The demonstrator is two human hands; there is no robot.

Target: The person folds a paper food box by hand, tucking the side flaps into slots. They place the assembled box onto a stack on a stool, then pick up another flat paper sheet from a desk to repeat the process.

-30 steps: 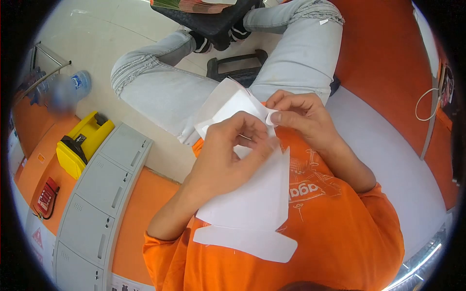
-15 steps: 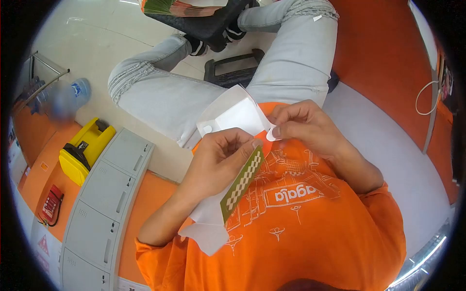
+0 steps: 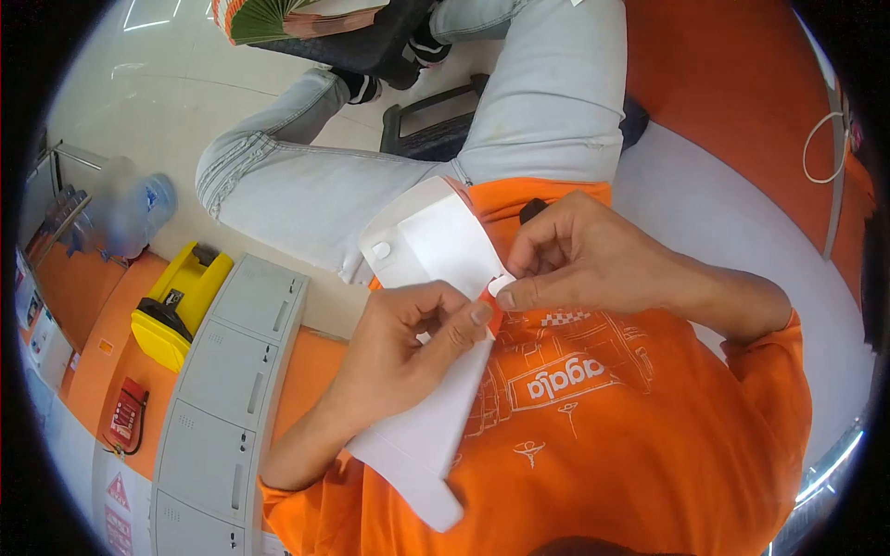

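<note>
Pale tiled floor (image 3: 199, 88) at upper left, with a row of grey lockers (image 3: 199, 426) running along an orange surface. Yellow container (image 3: 181, 306) stands beside the lockers; clear blue-tinted bottles (image 3: 153, 206) lie past it, near a metal frame (image 3: 69, 222). Red item (image 3: 125, 412) on the orange at far left (too small to name with confidence). Across the top, a black stand (image 3: 366, 56) carries a green pleated piece (image 3: 264, 20). White cord loop (image 3: 808, 157) at far right.

Seated person, pale jeans (image 3: 306, 195), orange shirt (image 3: 630, 445) with white line print. White paper box (image 3: 445, 241) sits in front of the torso, its open, shallow end toward the knees and a long panel slanting down over the shirt to a flap at the lower end. A strip of orange-red shows at its edge, between the hands.

Left hand (image 3: 403, 338): thumb and fingers closed on the edge of the box, just beside that strip. Right hand (image 3: 579, 259): thumb and forefinger together, pinching a small white tab (image 3: 502, 284) at the box's near right corner (remaining fingers curled behind). Both hands close together, fingertips apart. Inside the open end, a small rounded white piece (image 3: 381, 250) shows near the left wall.
</note>
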